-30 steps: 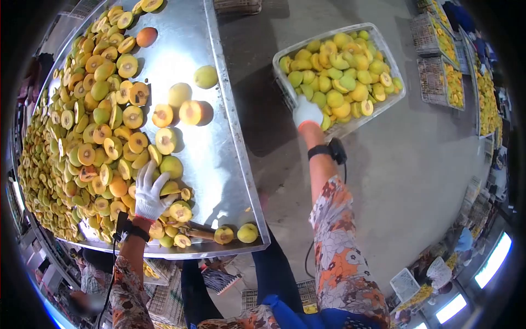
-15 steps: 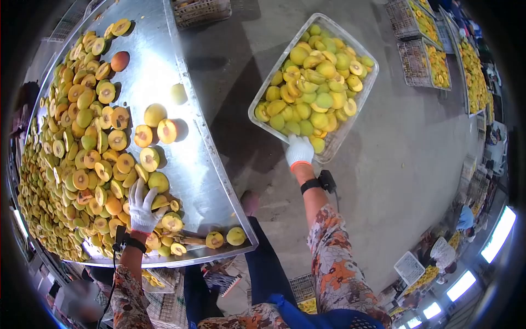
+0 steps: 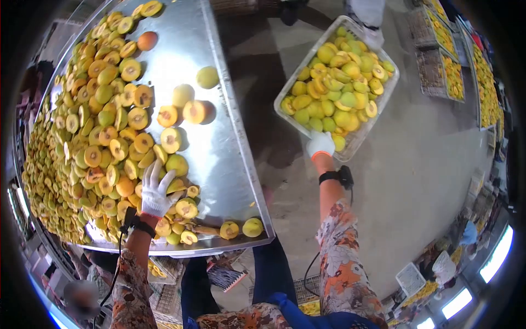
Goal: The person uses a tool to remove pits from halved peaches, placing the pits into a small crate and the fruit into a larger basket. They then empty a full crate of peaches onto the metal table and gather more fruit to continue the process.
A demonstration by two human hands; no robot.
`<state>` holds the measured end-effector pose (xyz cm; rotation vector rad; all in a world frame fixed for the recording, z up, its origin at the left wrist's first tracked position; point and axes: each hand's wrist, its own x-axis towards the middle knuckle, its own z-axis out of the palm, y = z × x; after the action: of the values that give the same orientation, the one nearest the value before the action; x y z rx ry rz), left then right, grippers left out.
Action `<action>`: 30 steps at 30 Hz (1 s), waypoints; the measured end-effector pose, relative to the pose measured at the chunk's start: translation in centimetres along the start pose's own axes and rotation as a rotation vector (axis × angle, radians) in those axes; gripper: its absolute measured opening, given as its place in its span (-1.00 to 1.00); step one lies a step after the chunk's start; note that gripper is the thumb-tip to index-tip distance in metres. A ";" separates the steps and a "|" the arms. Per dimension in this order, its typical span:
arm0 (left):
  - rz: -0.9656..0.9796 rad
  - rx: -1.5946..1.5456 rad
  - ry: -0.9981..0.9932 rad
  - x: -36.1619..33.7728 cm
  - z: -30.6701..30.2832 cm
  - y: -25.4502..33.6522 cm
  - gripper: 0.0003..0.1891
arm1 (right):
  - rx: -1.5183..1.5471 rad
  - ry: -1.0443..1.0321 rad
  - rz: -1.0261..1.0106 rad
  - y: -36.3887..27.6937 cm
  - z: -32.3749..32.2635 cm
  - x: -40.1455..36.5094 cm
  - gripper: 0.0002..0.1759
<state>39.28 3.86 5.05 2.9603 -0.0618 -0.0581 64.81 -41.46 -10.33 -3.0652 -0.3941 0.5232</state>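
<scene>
My left hand, in a white glove, rests on the heap of halved yellow peaches at the near end of the metal table. Its fingers are spread and touch the fruit. My right hand, also gloved, is closed on the near rim of a clear plastic crate. Yellow-green peach halves fill this crate. Several pieces, a cut peach half among them, lie apart from the heap.
The metal table has a raised edge along its right side. Another person's pale-covered limb meets the crate's far edge. Stacked fruit crates stand at the far right. A white crate and other people are at lower right.
The table and crate appear shifted right as the view moves. Another person's limb has come in at the crate's far edge. My left hand stays on the peaches, my right on the rim.
</scene>
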 end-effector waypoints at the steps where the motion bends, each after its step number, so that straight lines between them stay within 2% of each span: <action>1: -0.013 -0.001 -0.014 0.0 -0.2 0.1 -0.30 | 0.046 -0.152 0.057 -0.4 -1.3 0.1 -0.73; 9: 0.020 -0.014 0.007 -0.1 -0.4 0.2 -0.33 | -0.067 -0.148 -0.017 2.0 0.1 -2.1 -0.77; 11: 0.013 -0.018 0.003 0.0 -0.4 0.0 -0.33 | -0.188 -0.123 -0.165 3.1 0.4 -3.3 -0.76; 16: -0.007 -0.005 -0.002 -0.7 -0.1 -0.4 -0.33 | -0.121 -0.018 -0.290 4.5 -2.6 -6.9 -0.71; 19: -0.016 -0.036 0.027 -0.2 -0.5 0.0 -0.32 | -0.089 -0.021 -0.356 4.1 -7.5 -9.5 -0.70; 20: -0.009 -0.038 0.033 -0.4 -1.0 -0.2 -0.30 | -0.068 -0.071 -0.309 3.9 -9.2 -10.1 -0.69; 22: -0.031 -0.093 0.037 -0.3 -2.1 0.1 -0.26 | -0.195 -0.097 -0.286 2.6 -13.6 -11.7 -0.67; 24: -0.030 -0.114 -0.007 -0.3 -2.8 -0.2 -0.26 | -0.192 -0.054 -0.295 1.7 -18.3 -13.2 -0.65; 27: -0.018 -0.143 0.045 -0.9 -3.2 -0.7 -0.29 | -0.318 -0.027 -0.371 0.6 -26.4 -15.7 -0.62; 30: -0.006 -0.183 0.059 -1.7 -3.4 -1.1 -0.27 | -0.391 0.031 -0.418 -2.1 -34.6 -18.4 -0.68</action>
<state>37.79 5.65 8.23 2.7773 -0.0373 0.0222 58.80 -42.79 28.43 -3.1850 -1.2326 0.4184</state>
